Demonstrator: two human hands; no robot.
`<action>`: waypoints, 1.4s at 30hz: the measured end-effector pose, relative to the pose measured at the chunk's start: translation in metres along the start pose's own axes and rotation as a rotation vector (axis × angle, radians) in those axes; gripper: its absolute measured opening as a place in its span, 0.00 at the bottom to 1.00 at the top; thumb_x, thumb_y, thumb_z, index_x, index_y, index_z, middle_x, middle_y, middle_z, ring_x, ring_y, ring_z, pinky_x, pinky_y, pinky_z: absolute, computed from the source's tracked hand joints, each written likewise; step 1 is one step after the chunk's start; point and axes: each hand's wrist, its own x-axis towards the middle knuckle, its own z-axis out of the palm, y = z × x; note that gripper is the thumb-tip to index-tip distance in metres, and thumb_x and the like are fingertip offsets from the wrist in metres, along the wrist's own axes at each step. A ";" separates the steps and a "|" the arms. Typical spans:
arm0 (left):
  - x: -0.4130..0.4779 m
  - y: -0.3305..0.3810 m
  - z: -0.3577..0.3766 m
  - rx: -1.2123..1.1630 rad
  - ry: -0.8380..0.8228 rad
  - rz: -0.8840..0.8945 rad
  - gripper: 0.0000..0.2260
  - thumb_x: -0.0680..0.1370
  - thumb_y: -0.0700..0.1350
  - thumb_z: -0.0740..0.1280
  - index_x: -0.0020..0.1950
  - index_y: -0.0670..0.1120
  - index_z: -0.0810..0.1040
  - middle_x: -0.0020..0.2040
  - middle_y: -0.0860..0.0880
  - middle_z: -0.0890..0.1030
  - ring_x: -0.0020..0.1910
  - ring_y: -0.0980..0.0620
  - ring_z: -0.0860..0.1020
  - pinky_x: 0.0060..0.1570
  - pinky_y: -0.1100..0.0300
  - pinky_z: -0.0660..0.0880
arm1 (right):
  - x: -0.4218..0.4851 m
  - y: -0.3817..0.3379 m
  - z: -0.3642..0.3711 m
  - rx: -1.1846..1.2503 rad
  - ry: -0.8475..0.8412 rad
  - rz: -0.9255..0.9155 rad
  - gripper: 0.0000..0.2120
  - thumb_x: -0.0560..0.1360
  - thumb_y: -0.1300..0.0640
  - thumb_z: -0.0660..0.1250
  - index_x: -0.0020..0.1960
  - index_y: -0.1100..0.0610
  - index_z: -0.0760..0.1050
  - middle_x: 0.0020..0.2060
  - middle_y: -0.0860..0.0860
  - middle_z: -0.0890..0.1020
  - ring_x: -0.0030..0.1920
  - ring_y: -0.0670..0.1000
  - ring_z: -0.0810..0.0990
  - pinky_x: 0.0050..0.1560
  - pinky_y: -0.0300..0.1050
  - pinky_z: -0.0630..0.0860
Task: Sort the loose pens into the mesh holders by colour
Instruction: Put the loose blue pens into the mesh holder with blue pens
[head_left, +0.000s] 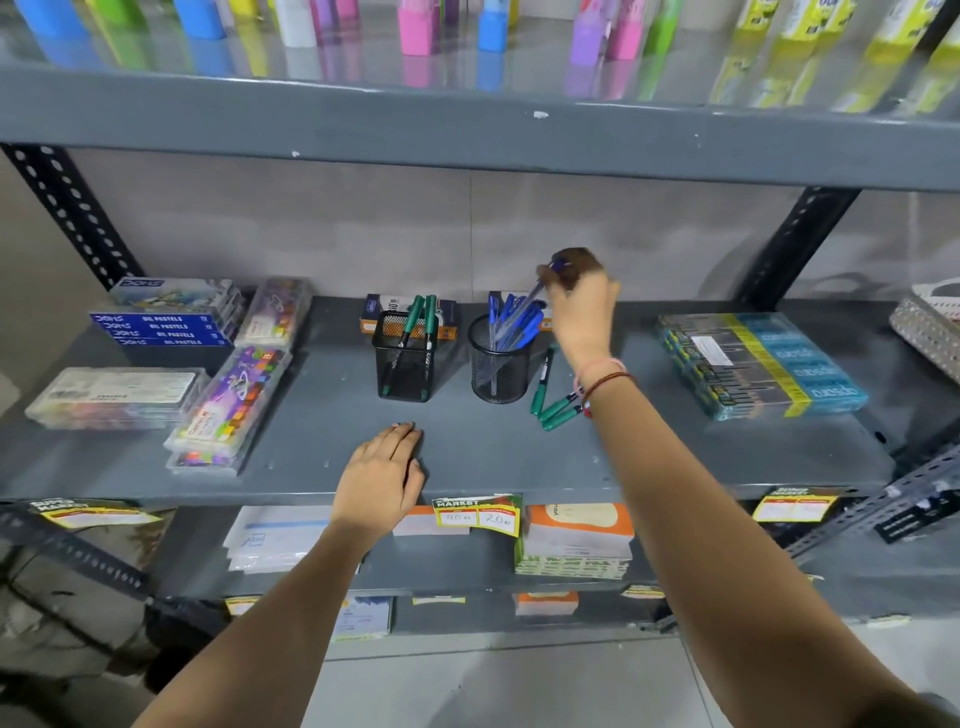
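My right hand (582, 306) sits just right of centre in the frame, its grip pinched shut on the top end of a blue pen (540, 288), which I tilt so its lower end points down into the round mesh holder (500, 364). That holder already carries the other blue pens (511, 325), so this one belongs there; I hold it by the very end to keep my fingers clear of the crowded rim. Left of it, near the frame's centre, the square mesh holder (405, 358) has two green pens (422, 332) standing in it, which marks it as the green one. Three more green pens (553, 397) lie loose on the grey shelf (467, 452), just right of the round holder and below my wrist, so I judge the sorting is only partly done. My left hand (382, 480) rests flat and empty at the shelf's front edge, fingers spread, likely to steady me as I reach in.
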 end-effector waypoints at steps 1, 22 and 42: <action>0.001 -0.001 -0.001 0.004 0.001 0.008 0.22 0.75 0.48 0.53 0.60 0.38 0.78 0.58 0.41 0.79 0.56 0.41 0.77 0.55 0.48 0.73 | -0.002 0.005 0.009 -0.025 -0.026 0.027 0.07 0.74 0.62 0.68 0.49 0.64 0.76 0.42 0.61 0.84 0.34 0.48 0.75 0.41 0.21 0.70; 0.001 0.000 0.001 0.033 0.063 0.042 0.23 0.74 0.47 0.53 0.58 0.38 0.79 0.56 0.41 0.81 0.56 0.42 0.78 0.53 0.48 0.74 | -0.039 0.141 -0.050 -0.859 -0.197 0.518 0.16 0.76 0.60 0.63 0.62 0.64 0.71 0.64 0.62 0.70 0.66 0.63 0.65 0.63 0.57 0.69; -0.003 -0.003 -0.003 -0.020 0.030 0.046 0.21 0.76 0.48 0.54 0.60 0.40 0.79 0.59 0.44 0.80 0.59 0.45 0.77 0.60 0.59 0.64 | 0.034 0.001 -0.004 -0.157 -0.161 -0.056 0.08 0.68 0.63 0.74 0.40 0.68 0.78 0.40 0.64 0.83 0.35 0.54 0.81 0.35 0.33 0.72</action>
